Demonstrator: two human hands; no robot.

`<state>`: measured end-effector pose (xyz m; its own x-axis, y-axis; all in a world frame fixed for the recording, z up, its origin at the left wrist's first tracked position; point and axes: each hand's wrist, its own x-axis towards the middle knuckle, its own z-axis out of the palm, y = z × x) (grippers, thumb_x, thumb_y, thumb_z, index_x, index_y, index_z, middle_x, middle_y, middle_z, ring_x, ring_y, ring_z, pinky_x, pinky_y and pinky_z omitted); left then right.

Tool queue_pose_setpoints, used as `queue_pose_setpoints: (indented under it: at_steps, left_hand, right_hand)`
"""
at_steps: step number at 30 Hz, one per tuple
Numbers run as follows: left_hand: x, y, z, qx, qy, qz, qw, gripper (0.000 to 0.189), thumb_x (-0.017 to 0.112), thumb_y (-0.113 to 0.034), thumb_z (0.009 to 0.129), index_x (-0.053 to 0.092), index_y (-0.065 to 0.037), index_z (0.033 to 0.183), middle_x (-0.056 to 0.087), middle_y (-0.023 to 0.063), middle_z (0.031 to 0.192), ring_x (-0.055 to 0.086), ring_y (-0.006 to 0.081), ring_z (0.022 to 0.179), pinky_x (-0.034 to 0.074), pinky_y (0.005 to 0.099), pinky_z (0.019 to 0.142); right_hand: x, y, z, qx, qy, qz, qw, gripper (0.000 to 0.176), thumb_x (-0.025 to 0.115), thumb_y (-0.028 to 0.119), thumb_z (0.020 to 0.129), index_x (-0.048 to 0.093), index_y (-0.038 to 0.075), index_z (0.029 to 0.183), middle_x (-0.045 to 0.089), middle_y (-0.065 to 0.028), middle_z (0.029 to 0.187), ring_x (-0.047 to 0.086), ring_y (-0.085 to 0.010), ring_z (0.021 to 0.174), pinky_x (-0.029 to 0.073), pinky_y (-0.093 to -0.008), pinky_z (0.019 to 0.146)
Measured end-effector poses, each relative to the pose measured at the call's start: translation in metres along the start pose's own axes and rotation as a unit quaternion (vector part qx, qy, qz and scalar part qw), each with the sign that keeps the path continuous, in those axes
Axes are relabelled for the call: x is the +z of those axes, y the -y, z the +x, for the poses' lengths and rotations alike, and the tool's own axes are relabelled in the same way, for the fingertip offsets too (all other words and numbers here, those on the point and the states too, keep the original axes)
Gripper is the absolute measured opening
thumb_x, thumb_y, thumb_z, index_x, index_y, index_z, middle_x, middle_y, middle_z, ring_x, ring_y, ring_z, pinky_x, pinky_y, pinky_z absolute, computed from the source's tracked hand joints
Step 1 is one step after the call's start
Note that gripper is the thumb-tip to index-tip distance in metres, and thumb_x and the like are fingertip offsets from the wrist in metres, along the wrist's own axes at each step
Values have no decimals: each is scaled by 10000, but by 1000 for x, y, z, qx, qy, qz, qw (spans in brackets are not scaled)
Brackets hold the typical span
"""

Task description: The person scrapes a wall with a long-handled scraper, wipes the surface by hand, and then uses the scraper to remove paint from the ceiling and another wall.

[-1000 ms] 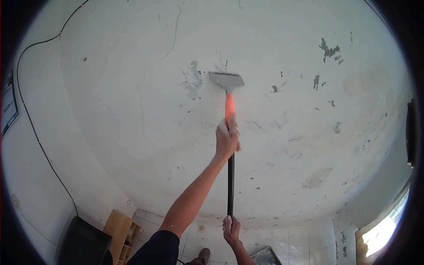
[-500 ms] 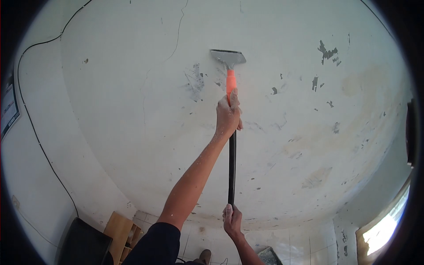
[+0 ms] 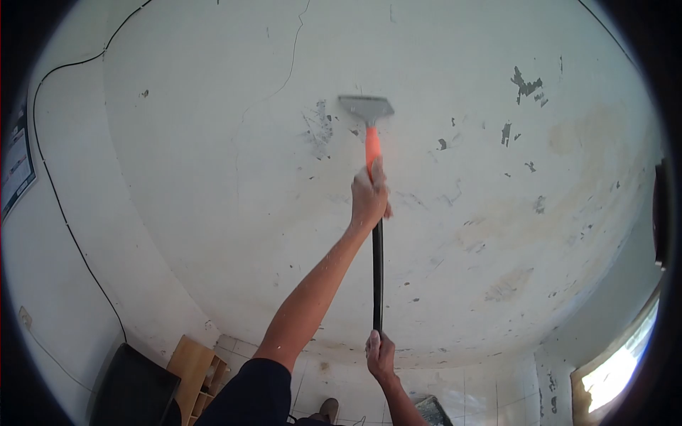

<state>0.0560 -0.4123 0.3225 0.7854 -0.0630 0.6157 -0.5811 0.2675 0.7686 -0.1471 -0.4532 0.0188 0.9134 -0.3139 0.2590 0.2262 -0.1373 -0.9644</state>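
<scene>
Grasps the scraper [image 3: 378,238] in both hands: curls the fingers of the left hand [image 3: 370,192] around the orange grip's [image 3: 373,145] base, clenches the right hand [image 3: 381,356] around the black handle [image 3: 378,284], lower down. Holds the blade [image 3: 366,108] uppermost at the white wall [image 3: 206,163], just right of a grey patch [image 3: 318,131].

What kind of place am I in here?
Probably a room indoors, perhaps under renovation. A long-handled scraper is held up at a wall with flaked patches and a crack, and a wooden shelf unit stands low at the left, near the tiled floor.
</scene>
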Motion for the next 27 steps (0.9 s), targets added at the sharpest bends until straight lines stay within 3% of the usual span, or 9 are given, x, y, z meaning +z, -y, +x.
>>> queue_pose_setpoints:
  at_steps: [2,5,10,12,20,27]
  left_hand:
    - [-7,6,-14,-55,-12,5,998,510,459,-448,1074,456,-3,826,446,46,533,498,186,296,391,320,269]
    - [-5,-4,2,-13,-21,0,1000,523,422,-483,1077,440,-40,801,418,17,509,444,159,288,374,310,272]
    - [-4,-18,10,-25,-31,-8,999,522,418,-481,1079,444,-40,803,419,16,506,444,154,289,369,307,272]
    - [-8,-6,0,-28,-24,1,999,518,414,-480,1081,447,-40,810,421,18,506,450,155,289,368,307,271]
    - [-7,-34,29,-1,-31,7,999,507,411,-454,1085,441,-41,793,401,15,487,425,145,285,364,306,270]
    - [-23,-2,-5,-34,-13,11,999,510,441,-444,1077,449,-5,818,438,42,525,509,187,306,386,315,276]
  right_hand:
    - [-6,-9,-8,13,6,-5,1000,452,512,372,1074,581,-15,851,524,-22,613,481,-90,555,392,-299,506]
    - [-11,6,6,12,7,-34,999,452,516,367,1072,591,-21,851,538,-28,611,497,-92,553,401,-304,507]
    - [-9,19,8,4,0,-33,999,459,516,365,1070,598,-25,843,547,-43,610,512,-107,556,413,-314,515]
    - [0,6,-5,5,1,-3,1000,519,470,444,1080,519,35,765,464,19,602,421,-61,525,342,-263,471]
    - [9,31,22,-26,4,-3,1000,519,462,444,1083,504,43,756,449,23,598,412,-60,511,341,-262,462]
    - [8,7,-2,-3,11,-21,1000,500,472,408,1086,506,38,752,453,21,592,414,-60,515,338,-265,468]
